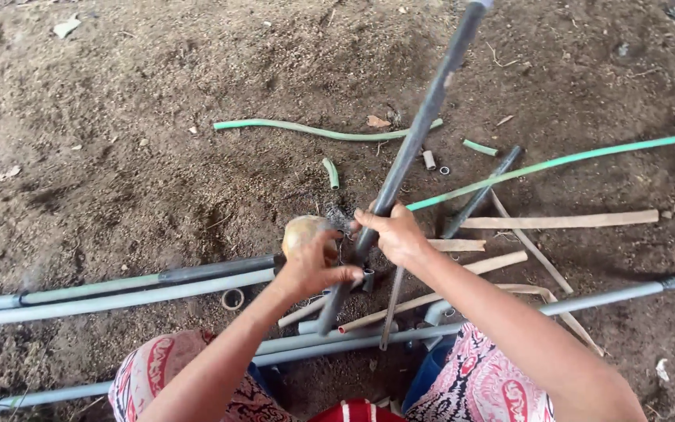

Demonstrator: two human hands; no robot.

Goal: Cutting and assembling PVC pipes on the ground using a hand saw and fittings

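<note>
Left arm: bare forearm, entering from the bottom edge, angled up and to the right, wrist slightly bent. Left hand (312, 264): back of hand facing the camera, fingers curled closed in a grip, thumb extended toward the right. Right arm: bare forearm, entering from the lower right corner, angled up and to the left. Right hand (397, 234): fingers wrapped closed in a grip, knuckles uppermost. Both hands near each other, not touching, right slightly higher.

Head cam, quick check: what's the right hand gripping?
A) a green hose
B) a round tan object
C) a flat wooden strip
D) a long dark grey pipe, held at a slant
D: the right hand is closed around the dark grey pipe, which slants up and away over the dirt ground.
</note>
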